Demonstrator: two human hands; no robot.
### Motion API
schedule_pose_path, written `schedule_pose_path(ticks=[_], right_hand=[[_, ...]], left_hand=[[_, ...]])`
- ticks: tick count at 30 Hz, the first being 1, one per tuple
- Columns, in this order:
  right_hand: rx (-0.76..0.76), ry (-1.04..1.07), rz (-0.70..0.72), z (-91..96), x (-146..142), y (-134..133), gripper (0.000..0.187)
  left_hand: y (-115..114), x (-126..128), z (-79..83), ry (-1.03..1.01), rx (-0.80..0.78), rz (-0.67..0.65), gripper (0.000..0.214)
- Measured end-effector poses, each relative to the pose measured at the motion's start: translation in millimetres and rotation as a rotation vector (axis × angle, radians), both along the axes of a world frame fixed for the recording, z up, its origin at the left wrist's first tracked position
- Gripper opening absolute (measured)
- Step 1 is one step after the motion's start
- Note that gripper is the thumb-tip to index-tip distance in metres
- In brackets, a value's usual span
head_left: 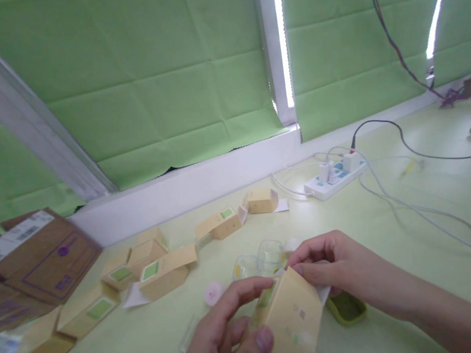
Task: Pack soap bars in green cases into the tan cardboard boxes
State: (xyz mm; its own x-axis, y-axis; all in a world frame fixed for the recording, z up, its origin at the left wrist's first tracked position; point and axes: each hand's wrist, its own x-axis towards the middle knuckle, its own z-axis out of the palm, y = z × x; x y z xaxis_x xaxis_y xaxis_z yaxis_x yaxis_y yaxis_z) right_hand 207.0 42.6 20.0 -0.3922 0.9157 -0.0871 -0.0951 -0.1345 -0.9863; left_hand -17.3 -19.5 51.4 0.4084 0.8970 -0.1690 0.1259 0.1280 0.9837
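Note:
My left hand (227,340) grips a small tan carton (294,326) from its left side, thumb on the front face and fingers curled over the top. My right hand (329,266) pinches the carton's upper end, where a white paper slip (322,293) sticks out. A clear plastic blister piece (260,258) lies just behind the carton. Under my right wrist lies a small green tray-like part (347,308). A pink round piece (213,293) rests to the left.
Several more tan cartons with green labels (161,270) lie in a row across the pale green table (457,260). A brown cardboard box (36,255) stands at the left. A white power strip (335,175) with cables (422,211) lies at the back right. Green blinds hang behind.

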Motion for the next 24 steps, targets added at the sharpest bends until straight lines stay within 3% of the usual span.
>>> schedule_pose_path(ticks=[4, 7, 12, 15, 19, 24], right_hand=[[-0.101, 0.048, -0.06, 0.8, 2, 1, 0.022], [-0.16, 0.152, -0.082, 1.0, 2, 2, 0.022], [-0.232, 0.271, -0.122, 0.7, -2, 1, 0.023], [-0.243, 0.305, -0.112, 1.3, -4, -1, 0.019], [-0.238, 0.31, -0.116, 4.2, -5, -2, 0.016], [-0.214, 0.288, -0.136, 5.4, -3, -1, 0.016]], left_hand=[[2, 0, 4.7, -0.111, 0.089, 0.127, 0.067], [5, 1, 3.4, -0.16, 0.121, 0.214, 0.064], [8, 2, -4.4, -0.221, 0.198, 0.125, 0.076], [9, 6, -12.8, -0.216, 0.235, 0.199, 0.064], [10, 13, -21.3, -0.296, 0.273, 0.331, 0.07], [9, 18, -17.6, -0.437, 0.12, 0.326, 0.044]])
